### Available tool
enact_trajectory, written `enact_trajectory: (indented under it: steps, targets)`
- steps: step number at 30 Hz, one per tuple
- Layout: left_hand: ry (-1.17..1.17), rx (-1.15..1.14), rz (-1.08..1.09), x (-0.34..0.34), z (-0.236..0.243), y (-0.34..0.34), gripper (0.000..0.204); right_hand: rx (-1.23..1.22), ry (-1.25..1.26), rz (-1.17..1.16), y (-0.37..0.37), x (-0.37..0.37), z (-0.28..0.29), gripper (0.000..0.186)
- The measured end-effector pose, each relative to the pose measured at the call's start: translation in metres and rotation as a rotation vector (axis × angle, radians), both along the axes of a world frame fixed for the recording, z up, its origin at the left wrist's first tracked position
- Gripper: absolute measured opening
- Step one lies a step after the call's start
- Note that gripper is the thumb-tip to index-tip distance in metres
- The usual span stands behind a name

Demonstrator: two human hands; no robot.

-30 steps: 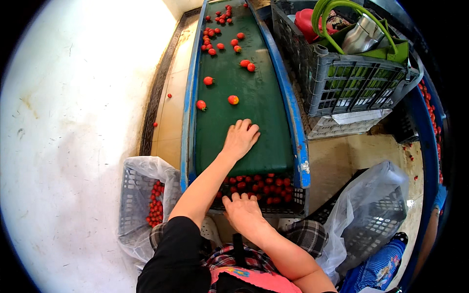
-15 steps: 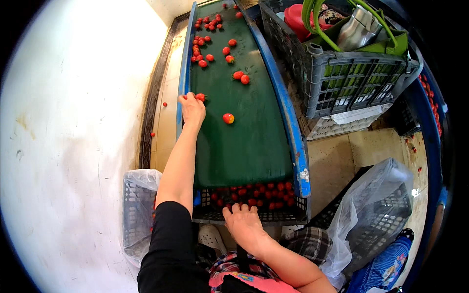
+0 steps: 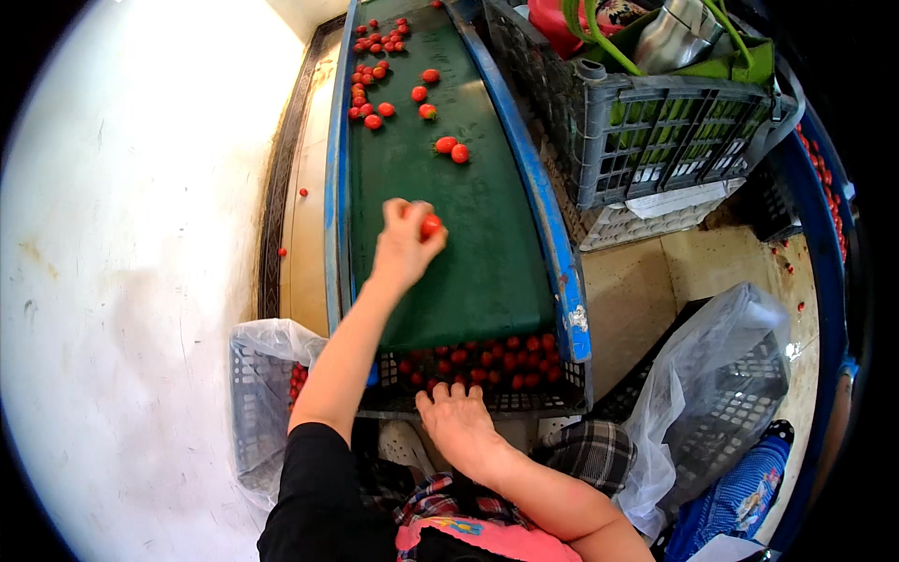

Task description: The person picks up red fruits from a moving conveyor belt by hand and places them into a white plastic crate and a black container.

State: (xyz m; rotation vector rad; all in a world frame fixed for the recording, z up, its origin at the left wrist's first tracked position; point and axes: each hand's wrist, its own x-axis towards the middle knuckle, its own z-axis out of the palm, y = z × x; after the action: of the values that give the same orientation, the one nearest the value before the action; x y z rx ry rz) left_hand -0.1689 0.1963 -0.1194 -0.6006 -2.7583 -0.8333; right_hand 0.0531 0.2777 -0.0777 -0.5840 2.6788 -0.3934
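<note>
Over the dark green conveyor belt (image 3: 468, 272), my left hand (image 3: 405, 245) is closed round a red cherry tomato (image 3: 431, 225), which shows between thumb and fingers. Whether the palm hides another one, I cannot tell. At the belt's near end, my right hand (image 3: 459, 426) has its fingers hooked over the front rim of a black plastic crate (image 3: 552, 403). Many cherry tomatoes (image 3: 496, 361) lie inside that crate. Farther up the belt, a pair of tomatoes (image 3: 451, 148) sits near the middle, with several more clustered along the left side.
Blue rails (image 3: 552, 229) border the belt. To the left stands a lined basket (image 3: 267, 375) holding some tomatoes, beside a white wall (image 3: 131, 281). On the right are a stacked black crate (image 3: 665, 140) with a bag and metal bottle (image 3: 679, 37), and a plastic-lined basket (image 3: 721, 403).
My left hand has moved right from the belt's left edge and taken hold of the tomato lying mid-belt. The right hand stays at the crate's rim. The view has shifted slightly.
</note>
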Motion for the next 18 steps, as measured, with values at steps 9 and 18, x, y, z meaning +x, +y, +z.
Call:
enact_trajectory:
  steps: [9, 18]
  targets:
    - [0.136, -0.256, -0.014, 0.047, -0.011, 0.026, 0.04, 0.039, 0.088, 0.043, -0.006, 0.004, -0.011, 0.034]
    - [-0.05, 0.228, 0.075, 0.065, 0.006, -0.023, 0.036, 0.053, 0.024, 0.067, -0.015, -0.002, -0.012, 0.033]
